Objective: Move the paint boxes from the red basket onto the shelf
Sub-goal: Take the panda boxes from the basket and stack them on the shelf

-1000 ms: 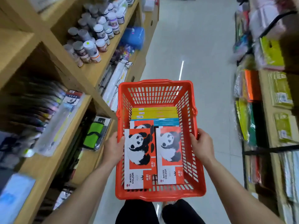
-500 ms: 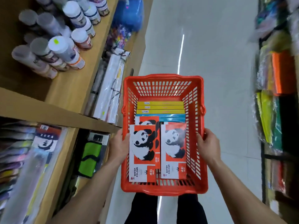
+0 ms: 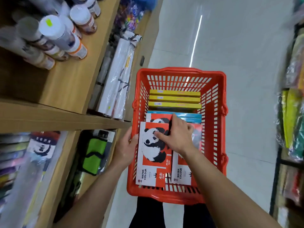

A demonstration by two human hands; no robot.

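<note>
A red plastic basket [image 3: 181, 69] hangs in front of me over the aisle floor. Inside lie red-and-white panda "WATER COLOUR" paint boxes: one on top at the left [image 3: 151, 155], one at the right [image 3: 182, 171], a third partly covered behind. Further back stand yellow boxes [image 3: 174, 99] and blue boxes [image 3: 189, 116] on edge. My left hand [image 3: 126, 148] grips the basket's left wall. My right hand [image 3: 177, 137] is inside the basket, thumb on the left panda box's face, fingers curled over its right edge. The wooden shelf [image 3: 70, 83] is at my left.
Paint bottles [image 3: 54, 33] fill the upper shelf's back. Wrapped white canvases [image 3: 115, 83] lean on a lower level. A green pouch [image 3: 93, 153] and blurred packets lie below. Racks of coloured goods [image 3: 292, 119] line the right side of the aisle.
My right hand has left the basket's right wall and gone inside onto the left panda box. My left hand alone holds the basket. The view has dropped closer to the shelf.
</note>
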